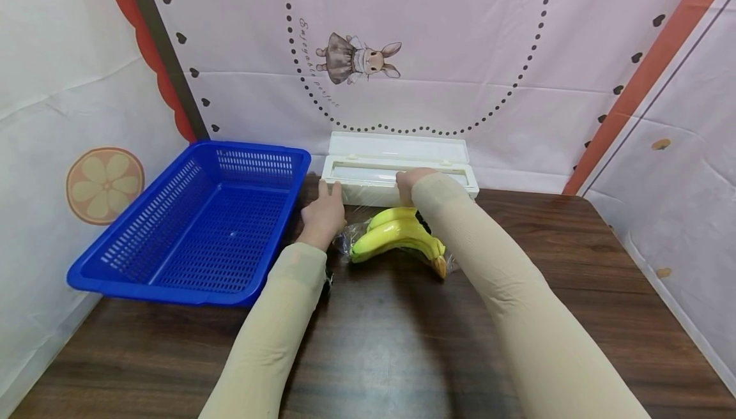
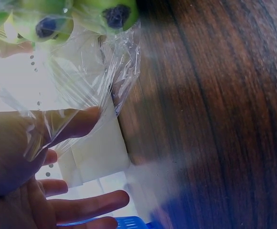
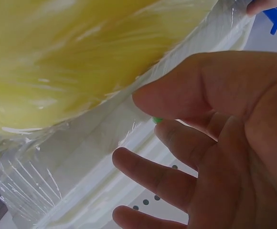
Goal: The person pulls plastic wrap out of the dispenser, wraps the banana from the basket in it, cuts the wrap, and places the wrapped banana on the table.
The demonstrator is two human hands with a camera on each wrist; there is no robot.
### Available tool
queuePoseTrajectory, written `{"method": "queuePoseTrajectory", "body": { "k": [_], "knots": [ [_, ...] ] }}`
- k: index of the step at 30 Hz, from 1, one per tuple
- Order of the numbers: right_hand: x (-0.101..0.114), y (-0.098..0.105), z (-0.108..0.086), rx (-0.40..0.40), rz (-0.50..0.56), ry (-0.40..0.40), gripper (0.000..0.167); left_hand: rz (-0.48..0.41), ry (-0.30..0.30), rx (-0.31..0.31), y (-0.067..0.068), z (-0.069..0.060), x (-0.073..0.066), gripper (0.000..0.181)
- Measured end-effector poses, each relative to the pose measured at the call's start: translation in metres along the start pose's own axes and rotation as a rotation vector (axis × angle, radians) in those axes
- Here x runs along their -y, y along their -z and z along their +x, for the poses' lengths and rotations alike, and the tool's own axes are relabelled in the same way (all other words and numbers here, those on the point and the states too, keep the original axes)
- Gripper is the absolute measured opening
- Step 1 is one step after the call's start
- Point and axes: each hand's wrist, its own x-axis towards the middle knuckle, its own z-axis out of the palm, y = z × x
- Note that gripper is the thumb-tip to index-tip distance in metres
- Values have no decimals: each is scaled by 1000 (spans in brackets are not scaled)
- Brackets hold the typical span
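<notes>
A bunch of yellow bananas [image 1: 397,237] lies in clear cling film [image 2: 81,71] in front of a white cling film dispenser [image 1: 368,195], whose lid [image 1: 397,145] is raised. My left hand [image 1: 324,214] is at the dispenser's left end, two fingertips against it. In the left wrist view its fingers are spread and film drapes across the thumb. My right hand [image 1: 415,182] is at the dispenser's front edge, above the bananas. In the right wrist view its thumb and index finger pinch a small green piece [image 3: 157,120], mostly hidden; the other fingers extend.
A blue plastic basket [image 1: 282,230] with slotted walls stands left of my left hand. Behind the dispenser hangs a pale printed cloth [image 1: 460,42], with more cloth at both sides. The dark wooden table [image 1: 379,342] extends in front of the bananas.
</notes>
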Motion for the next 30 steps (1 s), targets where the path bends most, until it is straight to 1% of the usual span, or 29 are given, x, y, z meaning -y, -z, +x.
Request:
{"method": "queuePoseTrajectory", "body": {
  "k": [6,14,19,24,30],
  "knots": [
    [-2,-1,0,-8,13,-15,48,-2,-1,7,2,-1,0,83],
    [-4,-3,2,-24,-22,-11,46,-7,-8,3,0,0,0,83],
    [-6,-3,1,-20,-11,-12,48,-12,-9,-5,0,0,0,83],
    [-8,-3,1,-12,27,-43,48,-8,-6,-1,0,0,0,83],
    [-10,-4,3,-15,-8,-38,54,-6,-1,-3,-1,1,0,84]
  ]
}}
